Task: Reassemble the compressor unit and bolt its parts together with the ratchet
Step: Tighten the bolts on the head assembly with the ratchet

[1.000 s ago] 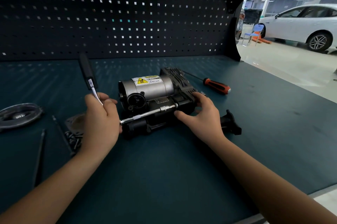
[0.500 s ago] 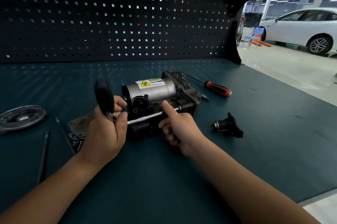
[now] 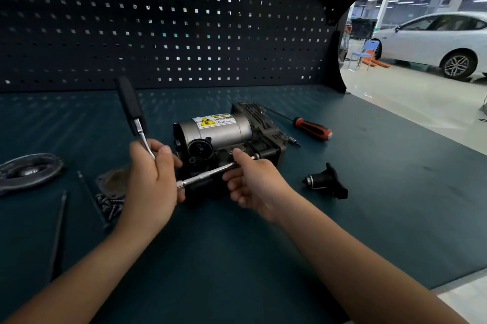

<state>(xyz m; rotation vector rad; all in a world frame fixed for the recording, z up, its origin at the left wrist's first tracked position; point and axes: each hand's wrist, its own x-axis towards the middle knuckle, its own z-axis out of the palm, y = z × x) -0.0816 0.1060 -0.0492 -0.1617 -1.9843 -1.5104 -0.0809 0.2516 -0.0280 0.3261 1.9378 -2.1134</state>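
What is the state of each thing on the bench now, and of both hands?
compressor unit, resting on the bench, warning label up
ratchet, handle tilted up, gripped near its head
extension bar, joined to the ratchet, tip at the unit
left hand, grips the ratchet
right hand, holds the extension bar
red screwdriver, lying loose behind the unit
black fitting, lying apart, not mounted
screws, loose in a pile

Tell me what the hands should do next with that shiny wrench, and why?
Probably swing the ratchet handle sideways with the left hand for a tightening turn. The handle points up, its extension bar reaches into the black body of the compressor, and the right hand grips that bar to steady it, so everything looks lined up.
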